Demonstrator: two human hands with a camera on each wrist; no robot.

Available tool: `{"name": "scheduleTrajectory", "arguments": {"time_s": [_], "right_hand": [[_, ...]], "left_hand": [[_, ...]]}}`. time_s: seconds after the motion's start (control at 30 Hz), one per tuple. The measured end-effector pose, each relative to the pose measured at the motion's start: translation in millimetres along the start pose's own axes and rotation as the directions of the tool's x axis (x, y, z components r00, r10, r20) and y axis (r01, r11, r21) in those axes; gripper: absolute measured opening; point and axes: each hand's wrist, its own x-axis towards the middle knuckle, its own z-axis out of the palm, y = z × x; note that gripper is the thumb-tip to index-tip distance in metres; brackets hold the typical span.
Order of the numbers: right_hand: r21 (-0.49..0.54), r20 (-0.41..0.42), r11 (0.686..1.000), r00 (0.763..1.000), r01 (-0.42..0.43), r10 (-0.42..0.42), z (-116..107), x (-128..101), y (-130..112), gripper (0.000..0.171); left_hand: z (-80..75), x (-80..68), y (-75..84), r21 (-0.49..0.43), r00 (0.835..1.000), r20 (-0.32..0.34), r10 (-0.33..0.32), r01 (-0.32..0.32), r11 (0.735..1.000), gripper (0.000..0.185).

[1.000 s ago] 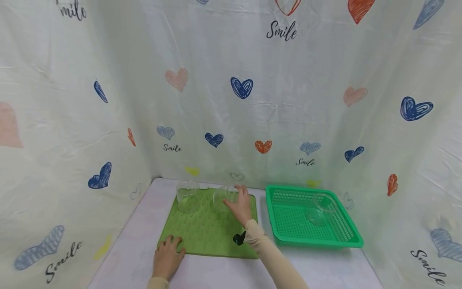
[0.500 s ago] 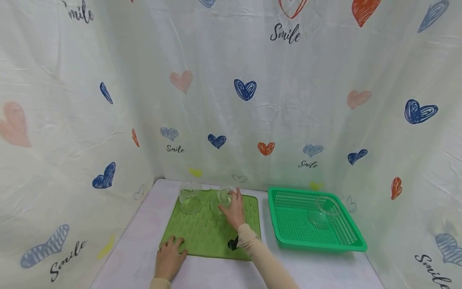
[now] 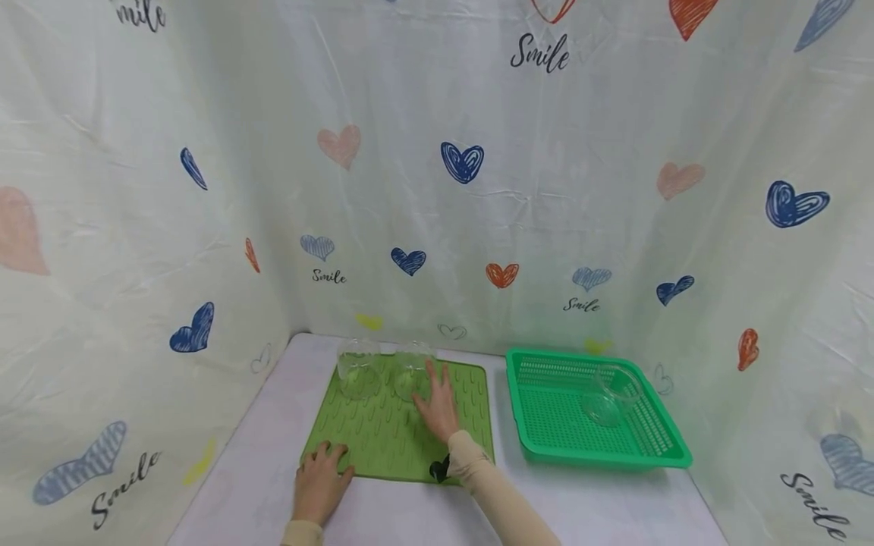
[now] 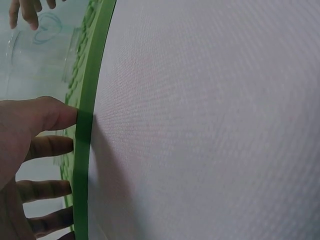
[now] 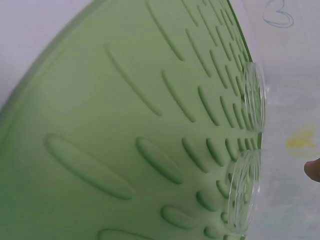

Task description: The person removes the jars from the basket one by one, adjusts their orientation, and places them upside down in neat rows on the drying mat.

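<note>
Presently, the right hand has its fingers spread just beside a clear cup standing on the ridged green mat; whether they touch it, I cannot tell. Just left of it stands a second clear cup, near the mat's far edge. The left hand rests its parted fingers on the near edge. Rightward, a green plastic basket holds a third clear cup in its right half
</note>
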Motion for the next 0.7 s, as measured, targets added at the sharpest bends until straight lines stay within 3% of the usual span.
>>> {"name": "scheduleTrajectory", "arguments": {"time_s": [0.27, 0.47, 0.7], "right_hand": [[0.081, 0.021, 0.996, 0.999, 0.026, -0.028, -14.5, -16.6, -4.3, 0.077], [0.118, 0.069, 0.989, 0.992, 0.094, -0.102, -31.3, -35.1, -9.8, 0.072], [0.204, 0.044, 0.972, 0.991, 0.118, -0.129, -55.6, -63.3, -16.9, 0.063]], "left_hand": [[2.5, 1.5, -1.9, 0.013, 1.0, 0.012, -0.001, 0.001, 1.0, 0.04], [4.1, 1.4, -3.8, 0.017, 1.0, 0.015, -0.003, 0.002, 1.0, 0.039], [3.3, 1.8, -3.4, 0.019, 1.0, 0.018, -0.004, 0.003, 1.0, 0.039]]}}
